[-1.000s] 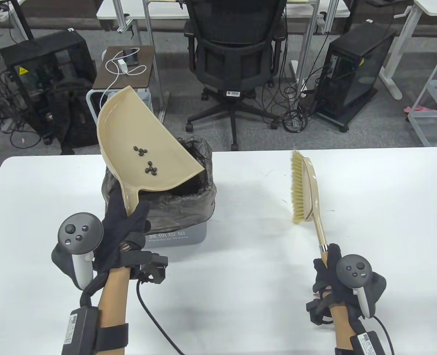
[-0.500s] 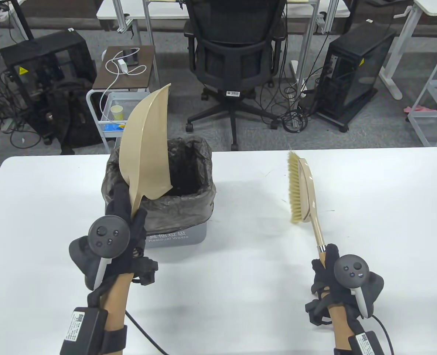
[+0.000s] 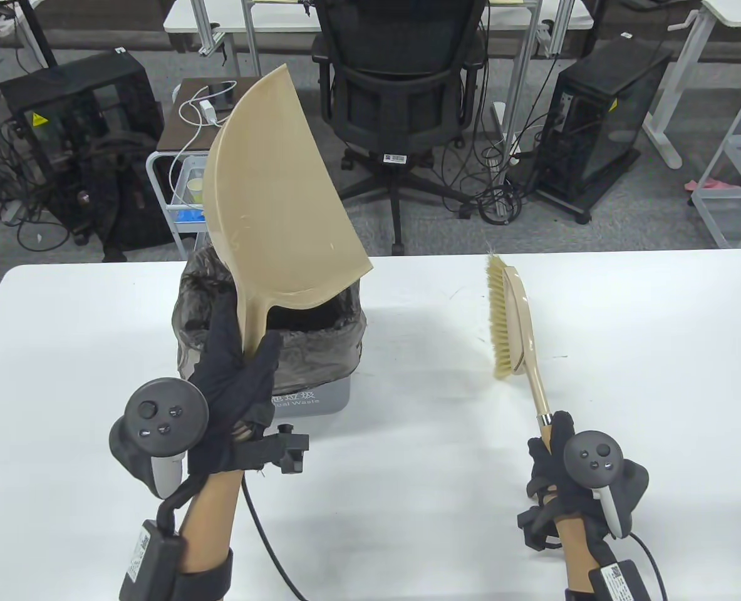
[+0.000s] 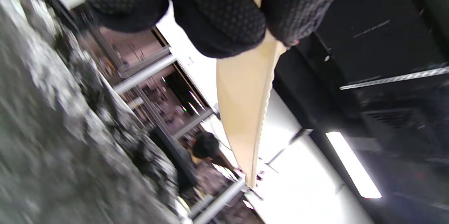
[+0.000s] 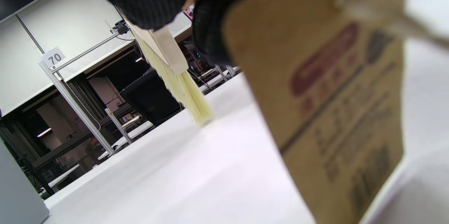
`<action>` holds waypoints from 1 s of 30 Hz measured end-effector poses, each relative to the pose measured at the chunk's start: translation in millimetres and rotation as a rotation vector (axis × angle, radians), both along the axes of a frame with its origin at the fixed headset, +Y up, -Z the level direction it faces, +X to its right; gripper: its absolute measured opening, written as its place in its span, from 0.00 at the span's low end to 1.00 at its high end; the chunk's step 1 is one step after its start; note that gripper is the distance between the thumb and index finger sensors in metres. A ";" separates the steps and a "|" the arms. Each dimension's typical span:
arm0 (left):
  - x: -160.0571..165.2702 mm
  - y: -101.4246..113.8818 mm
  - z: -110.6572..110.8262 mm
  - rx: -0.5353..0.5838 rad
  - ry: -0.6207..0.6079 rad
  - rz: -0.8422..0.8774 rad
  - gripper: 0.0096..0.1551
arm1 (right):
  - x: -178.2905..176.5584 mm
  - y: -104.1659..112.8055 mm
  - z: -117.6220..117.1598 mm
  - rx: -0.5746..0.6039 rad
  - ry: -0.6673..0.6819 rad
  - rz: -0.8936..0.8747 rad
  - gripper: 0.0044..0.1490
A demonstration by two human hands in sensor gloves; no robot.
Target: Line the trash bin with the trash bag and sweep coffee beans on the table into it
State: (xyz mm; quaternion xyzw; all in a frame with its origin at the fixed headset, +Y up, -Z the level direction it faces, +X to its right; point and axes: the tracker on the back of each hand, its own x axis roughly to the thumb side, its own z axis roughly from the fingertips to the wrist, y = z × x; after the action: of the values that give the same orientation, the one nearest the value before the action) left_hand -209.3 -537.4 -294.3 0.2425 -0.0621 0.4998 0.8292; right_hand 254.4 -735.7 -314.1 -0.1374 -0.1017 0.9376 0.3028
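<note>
My left hand (image 3: 235,382) grips the handle of a beige dustpan (image 3: 279,206), raised over the grey trash bin (image 3: 320,397), which is lined with a dark trash bag (image 3: 317,350). The pan's underside faces the camera, so its inside is hidden and no coffee beans show. In the left wrist view my gloved fingers (image 4: 214,24) curl round the dustpan (image 4: 243,112). My right hand (image 3: 555,451) holds the handle of a beige brush (image 3: 511,325) over the table at the right, bristles facing left. In the right wrist view the brush (image 5: 175,76) hangs just above the white table (image 5: 196,171).
A cardboard tag (image 5: 336,112) hangs off the brush handle close to the right wrist camera. A black office chair (image 3: 395,106) and a small cart (image 3: 179,188) stand beyond the table's far edge. The white table (image 3: 408,488) spreads around the bin.
The dustpan held beans over the bin, then tipped on edge toward it; now it is rolled further so its underside faces up. My left hand shifted right. The brush barely moved.
</note>
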 end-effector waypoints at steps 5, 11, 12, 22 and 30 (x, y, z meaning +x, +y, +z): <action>11.7 -42.1 11.4 -0.021 -0.326 0.190 0.42 | 4.8 3.7 1.7 0.026 0.015 -0.076 0.44; 34.6 -104.1 10.2 -0.071 -0.463 0.179 0.42 | 11.8 11.4 6.4 0.081 -0.008 -0.075 0.44; 37.1 -111.8 8.9 -0.076 -0.468 0.181 0.42 | 12.5 12.2 6.7 0.088 -0.012 -0.077 0.44; 51.8 -163.0 2.0 -0.139 -0.545 0.163 0.42 | 32.9 10.2 -1.4 -0.069 -0.110 0.269 0.46; 59.5 -176.0 8.2 -0.192 -0.589 0.164 0.42 | 32.1 -28.1 -22.3 -0.338 -0.147 0.417 0.45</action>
State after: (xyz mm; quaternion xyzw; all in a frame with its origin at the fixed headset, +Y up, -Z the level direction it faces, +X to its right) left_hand -149.8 -713.5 -286.1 0.0119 -0.2323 0.6172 0.7516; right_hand 286.5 -763.8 -336.4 -0.2298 0.0085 0.9708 0.0680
